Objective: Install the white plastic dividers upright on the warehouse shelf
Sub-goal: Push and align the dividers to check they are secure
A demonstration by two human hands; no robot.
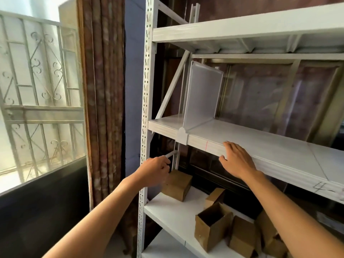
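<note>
left hand (pixel 158 168) pinching a thin white stick (pixel 170 154) below the shelf (pixel 260 138) | right hand (pixel 236 159) resting flat, fingers relaxed, on its front lip | red mark (pixel 206 146) sitting just left of it, right hand nearer | white divider (pixel 202 94) standing upright beyond, running front to back | pencil scrawl (pixel 320 187) staying unreadable

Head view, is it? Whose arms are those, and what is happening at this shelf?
No machine here: a person wears a camera on the head, so you look down along their own arms. The left hand grips a thin white stick, perhaps a marker. The right hand rests on the front edge of the middle shelf, beside a red mark. One white divider already stands upright there. Cardboard boxes sit on the shelf below.
</note>
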